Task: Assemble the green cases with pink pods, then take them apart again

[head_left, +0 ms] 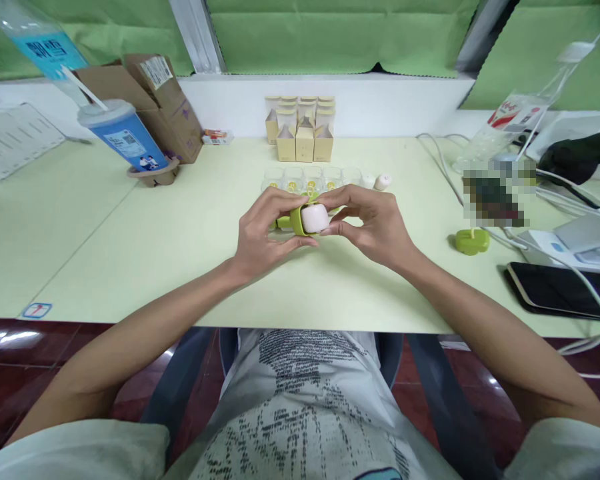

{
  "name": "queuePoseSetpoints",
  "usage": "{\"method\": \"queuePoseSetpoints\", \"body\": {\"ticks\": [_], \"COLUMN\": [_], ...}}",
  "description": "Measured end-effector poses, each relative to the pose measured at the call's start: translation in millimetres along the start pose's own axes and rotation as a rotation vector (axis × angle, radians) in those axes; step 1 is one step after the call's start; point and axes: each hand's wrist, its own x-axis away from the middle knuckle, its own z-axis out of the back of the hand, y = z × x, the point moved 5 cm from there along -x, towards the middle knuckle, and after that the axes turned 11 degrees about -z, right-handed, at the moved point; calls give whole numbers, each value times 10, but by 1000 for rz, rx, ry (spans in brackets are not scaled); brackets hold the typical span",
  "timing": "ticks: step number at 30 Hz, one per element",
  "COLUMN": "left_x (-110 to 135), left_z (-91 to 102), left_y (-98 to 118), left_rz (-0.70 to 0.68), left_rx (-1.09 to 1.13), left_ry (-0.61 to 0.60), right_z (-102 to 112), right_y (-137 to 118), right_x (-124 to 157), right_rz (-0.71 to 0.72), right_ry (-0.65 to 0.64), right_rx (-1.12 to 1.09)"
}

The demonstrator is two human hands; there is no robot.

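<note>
Over the middle of the table, my left hand point(265, 230) is closed around a small green cup-shaped holder point(297, 221), its open side turned right. A pale pinkish-white rounded piece point(315, 219) sits partly in that opening. My right hand point(373, 220) has its thumb and fingers closed on the white piece's right side and the holder's upper edge. Another green part point(283, 223) shows beside my left fingers, partly hidden. Just behind my hands stands a row of clear cups point(313, 175) with yellow bits in them. Two similar white pieces point(383, 181) lie at the row's right end.
Several small cream boxes point(305, 143) stand open at the back. To the left are a blue drink cup point(130, 137), a cardboard box point(173, 123) and a bottle point(50, 50). A green flower-shaped piece point(473, 241), cables and a phone point(565, 290) lie right.
</note>
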Motion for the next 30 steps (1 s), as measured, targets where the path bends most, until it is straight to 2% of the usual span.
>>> {"method": "queuePoseSetpoints", "body": {"ticks": [3,6,8,14,19,24,30], "left_x": [22,48,51,-44,-120,-124,-182], "left_z": [-30,-55,-72,-86,-34,-16,22], "left_y": [-27,-45,-40,39,158,194,235], "left_rz": [20,52,63,106,34,-34,-108], "left_rx": [-20,-50,-32,64,47,-35,-35], "left_ry": [33,95,107,-29,2,20,56], "right_z": [-67,-144,-165,-72,-96,-138,-179], "right_y": [71,64,53,28,-65,-128,-101], "right_x": [-14,-17,-16,2,89,175,193], "right_rz": [-118,-146,-148,-105,41,253,302], "right_ry": [-83,-162,-163,-17,95,239,335], "right_rx": [-100,-192,-214,-213,-72,124,268]}}
